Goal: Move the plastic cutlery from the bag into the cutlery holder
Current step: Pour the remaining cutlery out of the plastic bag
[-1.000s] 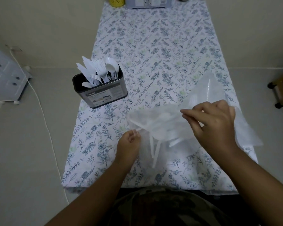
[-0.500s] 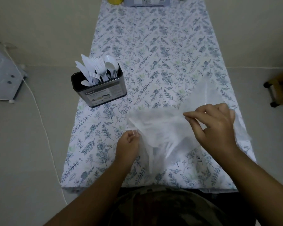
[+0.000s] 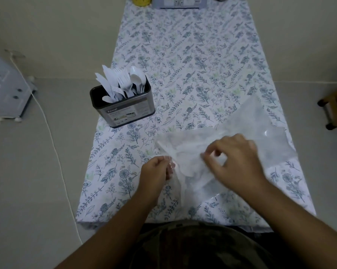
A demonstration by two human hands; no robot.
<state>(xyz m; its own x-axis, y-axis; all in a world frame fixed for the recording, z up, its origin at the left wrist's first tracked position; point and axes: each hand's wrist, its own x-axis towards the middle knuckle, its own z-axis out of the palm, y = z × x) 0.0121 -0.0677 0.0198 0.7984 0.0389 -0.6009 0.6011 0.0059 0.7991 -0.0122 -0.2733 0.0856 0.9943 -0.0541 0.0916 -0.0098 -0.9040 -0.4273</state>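
A clear plastic bag lies crumpled on the near right part of the floral table. My left hand pinches the bag's left edge. Over the bag's opening, my right hand has its fingers curled into the plastic; the frame is blurred there, so I cannot make out what the fingers hold. Faint white cutlery shapes show through the bag near the table's front. The dark metal cutlery holder stands at the table's left edge, with several white plastic knives, forks and spoons upright in it.
The floral tablecloth covers a narrow table. A yellow cup and a box sit at the far end. On the floor, a white cord and a grey unit lie left; a wheeled stand is right.
My right hand has moved left and down from the bag's upper edge into its opening. The bag has sunk flatter. My left hand still pinches the same edge.
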